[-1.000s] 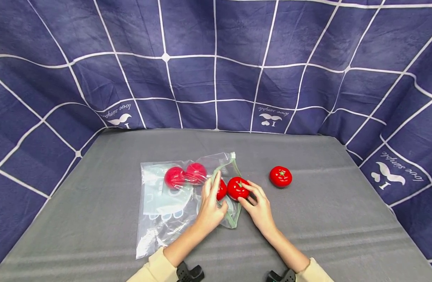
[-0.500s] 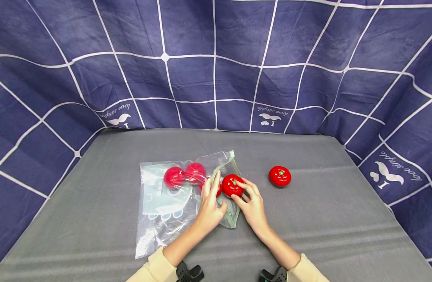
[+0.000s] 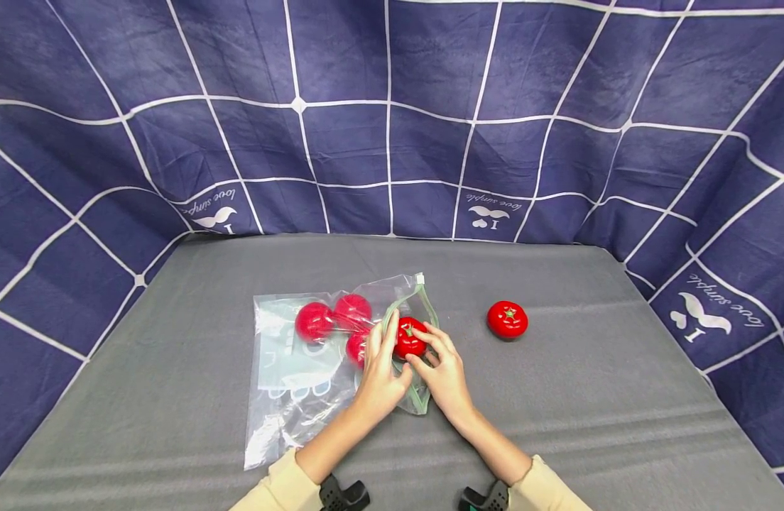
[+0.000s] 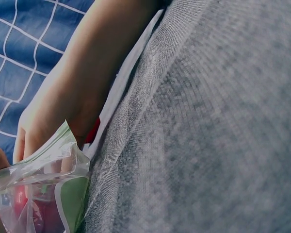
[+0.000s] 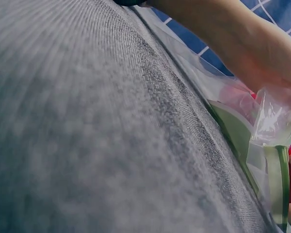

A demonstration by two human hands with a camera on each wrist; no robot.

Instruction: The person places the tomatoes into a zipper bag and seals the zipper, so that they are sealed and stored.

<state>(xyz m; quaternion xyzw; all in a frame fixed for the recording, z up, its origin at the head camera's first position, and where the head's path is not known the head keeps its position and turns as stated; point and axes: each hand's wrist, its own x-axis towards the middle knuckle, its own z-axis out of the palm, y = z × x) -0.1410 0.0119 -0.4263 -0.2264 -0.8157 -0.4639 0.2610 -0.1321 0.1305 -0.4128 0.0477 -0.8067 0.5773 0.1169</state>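
A clear zip bag (image 3: 283, 397) with a green seal lies on the grey cloth, its mouth facing right. My left hand (image 3: 379, 383) is at the mouth, its visible fingers straight along the seal and its thumb spread apart. With fingers and thumb, my right hand (image 3: 444, 380) grips a red tomato (image 3: 407, 339) with a green top, which sits in the bag's mouth between both hands. Farther inside, a tomato (image 3: 356, 348) lies partly behind the left fingers. Another tomato (image 3: 314, 323) and a third tomato (image 3: 352, 311) rest deeper in the bag. Both wrist views catch the raised green-edged mouth.
One loose tomato (image 3: 508, 320) sits on the cloth to the right of the bag. The grey-covered table (image 3: 596, 383) is bordered by a blue curtain (image 3: 341, 142) with white lines at the back and sides.
My right hand has moved left, bringing its tomato into the bag's mouth. The tomato ahead of it has shifted left, deeper into the bag. My left hand has stayed nearly still.
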